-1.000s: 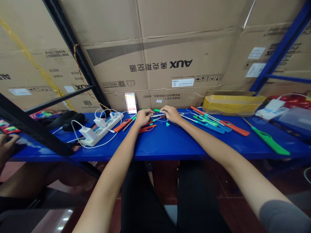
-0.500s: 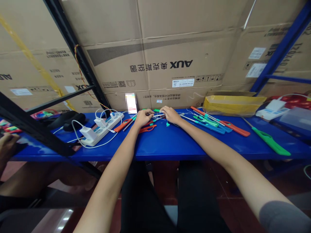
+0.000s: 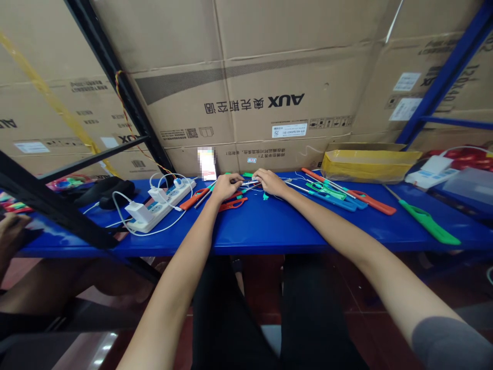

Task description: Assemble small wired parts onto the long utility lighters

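Note:
My left hand (image 3: 227,187) and my right hand (image 3: 270,183) are close together near the back of the blue table. Both have bent, closed fingers over thin metallic parts and pale wires (image 3: 252,183); exactly what each grips is too small to make out. Below my left hand lies an orange lighter casing (image 3: 233,205). A small green plastic piece (image 3: 265,196) sits just under my right hand. To the left is an orange long-nosed lighter (image 3: 194,199). On the right lie blue lighters (image 3: 339,202), a green casing (image 3: 327,190) and an orange lighter (image 3: 373,202).
A white power strip (image 3: 156,210) with plugged chargers and loose cables is on the left. A lit phone (image 3: 208,164) leans against the cardboard. At the right are a yellow-taped box (image 3: 370,167) and a green lighter (image 3: 429,222). Another person's hand (image 3: 13,228) shows far left.
My hands stay nearly in place, with only slight finger movement at most. The whole view has shifted a little.

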The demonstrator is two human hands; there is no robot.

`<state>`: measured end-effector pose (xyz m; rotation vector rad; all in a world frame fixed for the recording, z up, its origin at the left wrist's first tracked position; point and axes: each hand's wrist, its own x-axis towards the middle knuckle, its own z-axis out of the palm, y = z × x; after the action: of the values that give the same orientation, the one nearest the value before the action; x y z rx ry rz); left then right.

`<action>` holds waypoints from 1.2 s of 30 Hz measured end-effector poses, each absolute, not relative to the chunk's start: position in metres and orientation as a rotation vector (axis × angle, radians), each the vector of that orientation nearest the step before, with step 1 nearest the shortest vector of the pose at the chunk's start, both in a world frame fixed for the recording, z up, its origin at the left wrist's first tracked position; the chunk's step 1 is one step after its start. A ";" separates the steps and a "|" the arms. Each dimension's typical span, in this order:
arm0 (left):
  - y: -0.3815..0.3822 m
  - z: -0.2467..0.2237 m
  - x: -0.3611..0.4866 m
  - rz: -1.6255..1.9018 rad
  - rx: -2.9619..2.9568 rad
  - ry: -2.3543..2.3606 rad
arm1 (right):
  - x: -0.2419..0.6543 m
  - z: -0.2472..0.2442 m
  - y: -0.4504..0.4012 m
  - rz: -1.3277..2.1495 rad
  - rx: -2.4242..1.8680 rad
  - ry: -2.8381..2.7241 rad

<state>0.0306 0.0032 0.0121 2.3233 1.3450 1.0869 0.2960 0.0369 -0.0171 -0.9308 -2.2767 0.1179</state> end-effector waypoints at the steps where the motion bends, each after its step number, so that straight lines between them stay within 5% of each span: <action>1: 0.003 0.012 0.030 1.083 2.328 1.345 | 0.296 -0.017 0.037 0.116 -0.929 -2.278; 36: 0.002 0.013 0.036 1.083 2.360 1.392 | 0.298 -0.002 0.030 0.101 -0.900 -2.275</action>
<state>0.0362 0.0018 0.0133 2.3596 1.3922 1.0831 0.2980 0.0299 -0.0020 -0.9001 -2.2753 0.1015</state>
